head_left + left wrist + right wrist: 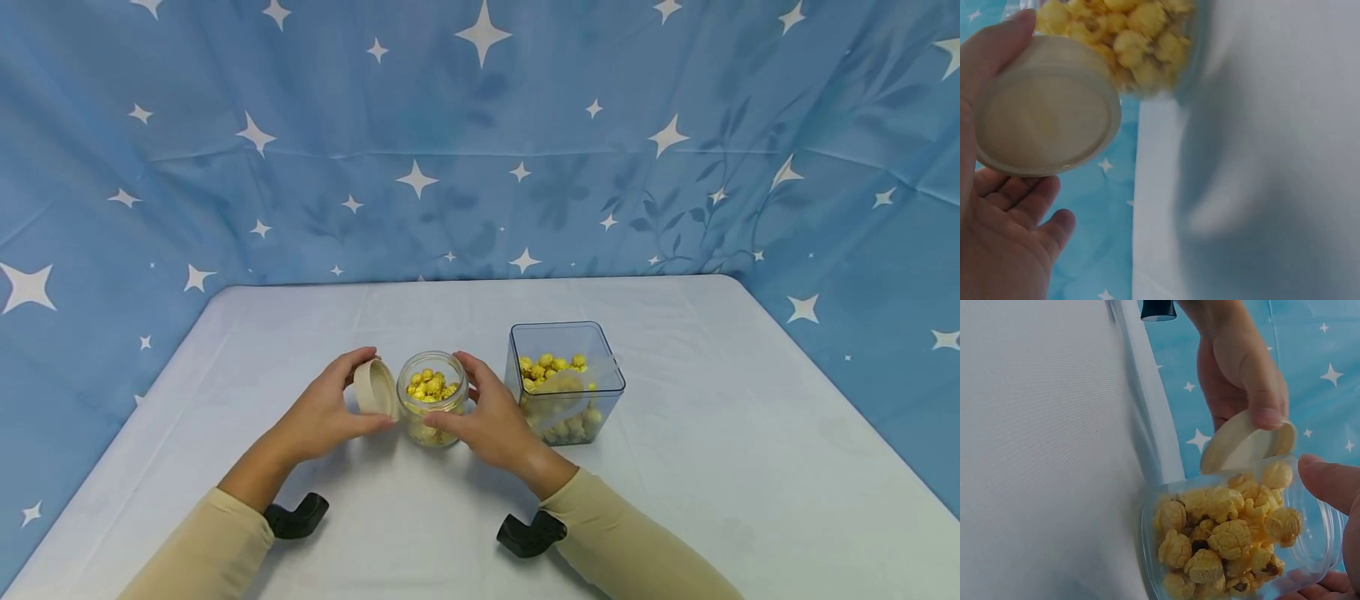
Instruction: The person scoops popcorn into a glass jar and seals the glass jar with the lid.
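Observation:
A clear round jar (432, 417) with yellow popcorn (1229, 528) in it stands on the table, its mouth uncovered. My right hand (491, 414) grips the jar from the right, thumb at the near side and fingers round the far side. My left hand (327, 408) pinches a cream-coloured lid (377, 389) between thumb and fingers, tilted on its edge just left of the jar's rim. In the left wrist view the round face of the lid (1047, 122) shows, with the popcorn behind it.
Just right of my right hand stands a square clear bin (609, 385) with more popcorn and a translucent scoop-like piece (558, 398) inside. A white cloth covers the table (720, 467). A blue curtain with white stars (480, 125) hangs behind it.

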Available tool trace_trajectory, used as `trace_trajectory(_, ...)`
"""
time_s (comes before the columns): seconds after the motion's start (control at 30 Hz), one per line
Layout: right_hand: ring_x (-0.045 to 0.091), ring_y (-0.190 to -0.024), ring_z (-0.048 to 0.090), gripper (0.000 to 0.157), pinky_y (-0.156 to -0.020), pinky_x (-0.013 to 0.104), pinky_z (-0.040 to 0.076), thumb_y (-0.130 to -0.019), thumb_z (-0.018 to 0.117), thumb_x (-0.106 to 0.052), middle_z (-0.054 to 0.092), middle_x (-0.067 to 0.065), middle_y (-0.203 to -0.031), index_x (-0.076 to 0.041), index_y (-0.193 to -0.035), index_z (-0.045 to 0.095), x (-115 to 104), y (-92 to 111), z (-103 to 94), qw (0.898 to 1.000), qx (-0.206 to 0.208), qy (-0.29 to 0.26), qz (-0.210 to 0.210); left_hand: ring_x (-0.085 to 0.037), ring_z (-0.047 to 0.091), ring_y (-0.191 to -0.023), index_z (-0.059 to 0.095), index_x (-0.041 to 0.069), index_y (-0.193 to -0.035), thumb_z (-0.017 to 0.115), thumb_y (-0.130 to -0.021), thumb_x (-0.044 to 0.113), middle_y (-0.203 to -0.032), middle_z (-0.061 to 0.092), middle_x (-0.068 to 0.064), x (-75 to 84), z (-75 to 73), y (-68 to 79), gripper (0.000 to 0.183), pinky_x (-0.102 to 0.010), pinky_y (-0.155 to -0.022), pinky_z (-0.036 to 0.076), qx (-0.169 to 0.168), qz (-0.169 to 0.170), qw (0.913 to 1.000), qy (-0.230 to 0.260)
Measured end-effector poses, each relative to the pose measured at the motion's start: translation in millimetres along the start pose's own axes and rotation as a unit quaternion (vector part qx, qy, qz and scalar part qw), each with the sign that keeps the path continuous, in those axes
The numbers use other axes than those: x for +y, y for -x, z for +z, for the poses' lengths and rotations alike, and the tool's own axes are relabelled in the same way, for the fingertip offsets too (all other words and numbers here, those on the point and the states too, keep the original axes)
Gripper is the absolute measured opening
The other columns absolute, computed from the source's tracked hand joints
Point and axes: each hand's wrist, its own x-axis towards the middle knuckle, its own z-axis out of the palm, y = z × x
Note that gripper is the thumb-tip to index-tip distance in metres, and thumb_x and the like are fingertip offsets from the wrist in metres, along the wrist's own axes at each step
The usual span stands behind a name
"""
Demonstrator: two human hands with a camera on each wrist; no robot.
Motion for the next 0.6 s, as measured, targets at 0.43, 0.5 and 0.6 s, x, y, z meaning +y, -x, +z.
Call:
trace_trajectory(0.43,0.036,-0.139,0.039,0.09,-0.112,0.051,0.034,-0.085,0.082,-0.021,0.039,0.016,-0.153,0.002,-0.154,0.029,0,0,-0.6,1.0,-0.004,-0.016,0.003,-0.035,0.037,-0.14,0.032,-0.004,-0.151,0.088,-0.078,0.017,-0.147,0.044,-0.017,26.9,1.6,-15.8,0.095,-0.05,-0.113,0.034,0.008,0.054,0.9967,0.06)
trace_trajectory(0.5,0.036,-0.138,0.039,0.09,-0.112,0.051,0.034,-0.085,0.081,-0.021,0.039,0.016,-0.153,0.003,-0.154,0.029,0,0,-0.5,1.0,-0.004,-0.016,0.002,-0.034,0.041,-0.137,0.033,-0.004,-0.151,0.089,-0.077,0.017,-0.146,0.045,-0.017,31.2,2.4,-18.4,0.095,-0.049,-0.111,0.037,0.008,0.058,0.9964,0.061)
trace_trajectory(0.6,0.037,-0.138,0.04,0.089,-0.112,0.051,0.034,-0.085,0.081,-0.02,0.039,0.017,-0.152,0.004,-0.153,0.029,0,0,-0.3,1.0,-0.005,-0.015,-0.002,-0.035,0.047,-0.132,0.035,-0.003,-0.15,0.089,-0.077,0.019,-0.146,0.046,-0.017,38.4,4.2,-21.8,0.094,-0.049,-0.106,0.043,0.009,0.057,0.997,0.051)
